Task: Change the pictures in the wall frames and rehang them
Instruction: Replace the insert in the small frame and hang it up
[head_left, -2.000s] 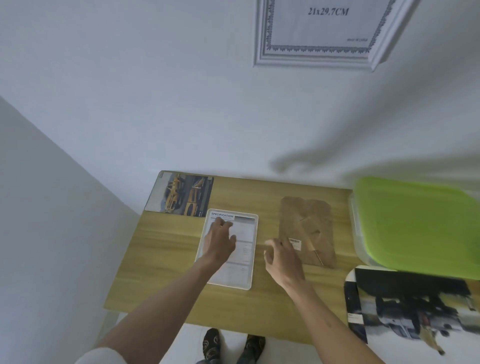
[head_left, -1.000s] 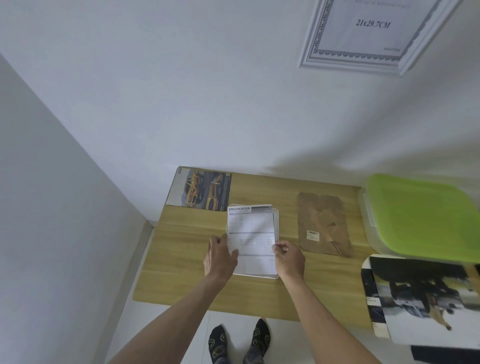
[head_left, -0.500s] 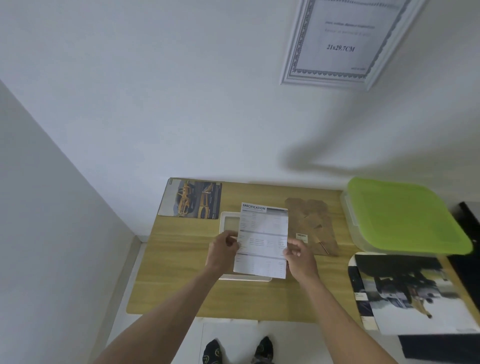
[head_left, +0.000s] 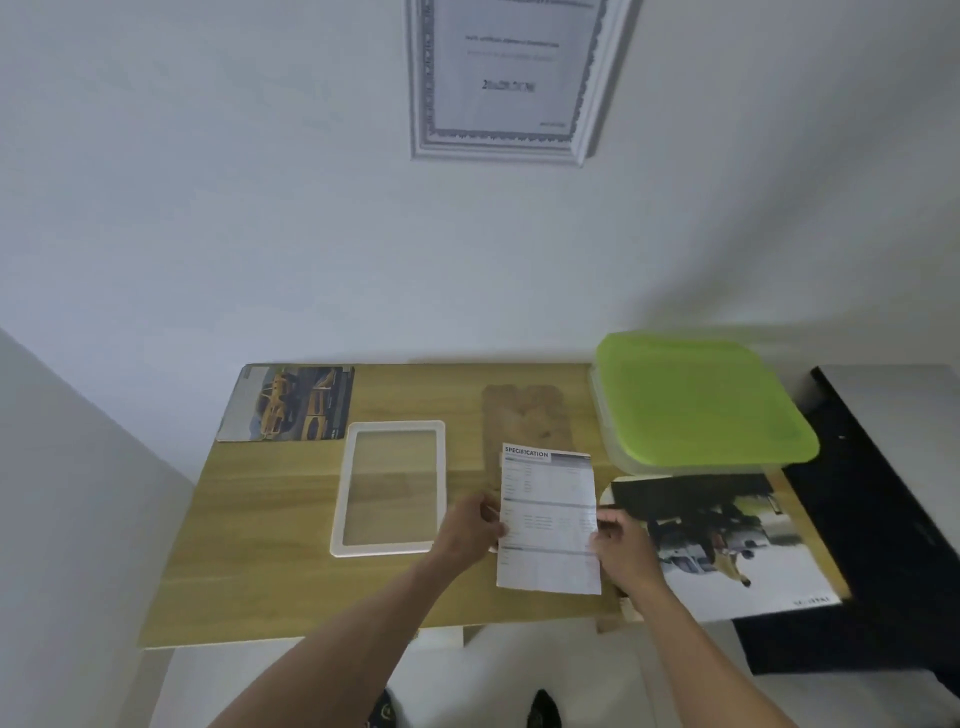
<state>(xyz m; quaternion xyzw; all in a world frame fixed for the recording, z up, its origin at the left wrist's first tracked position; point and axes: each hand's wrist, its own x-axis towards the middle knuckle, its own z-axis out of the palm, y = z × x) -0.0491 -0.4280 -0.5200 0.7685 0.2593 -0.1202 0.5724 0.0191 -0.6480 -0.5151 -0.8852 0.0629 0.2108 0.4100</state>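
The printed sheet sits low and right of centre, pinched at its left edge by the left hand and at its right edge by the right hand. The empty white frame lies flat on the table just left of it. A larger frame hangs top centre. A thin sheet held only by its edges could crease or slide onto the big photo at lower right.

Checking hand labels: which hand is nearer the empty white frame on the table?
Left. The left hand sits just right of the white frame, holding the spec sheet; the right hand grips the sheet's far side.
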